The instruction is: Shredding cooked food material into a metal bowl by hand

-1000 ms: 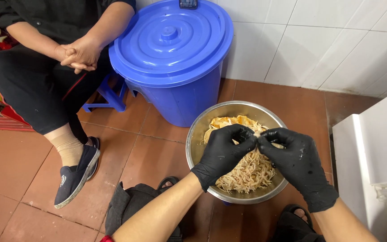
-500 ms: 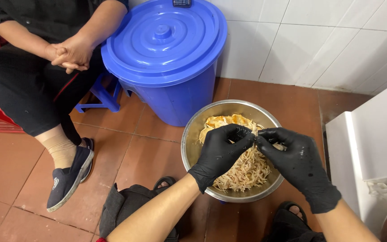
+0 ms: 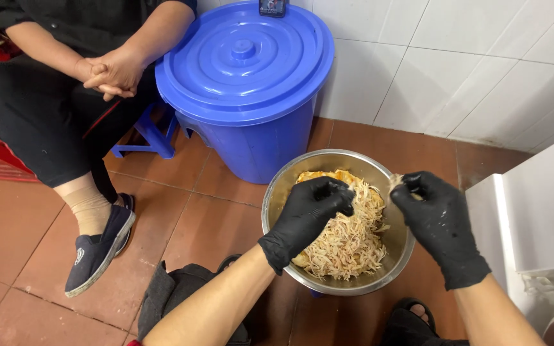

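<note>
Pinching a pale meat piece [image 3: 395, 182] at centre-right, right black-gloved hand [image 3: 440, 221] is held over the round steel bowl [image 3: 277, 192] so shreds drop in; left black-gloved hand [image 3: 309, 218] fingers are curled into the shredded meat [image 3: 347, 247].

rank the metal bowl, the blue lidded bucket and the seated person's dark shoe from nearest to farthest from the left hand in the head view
1. Metal bowl: right under the left hand, which reaches into the shredded meat it holds.
2. Blue lidded bucket: just beyond the bowl, up and to the left, against the tiled wall.
3. Dark shoe: far left on the red floor tiles.
</note>
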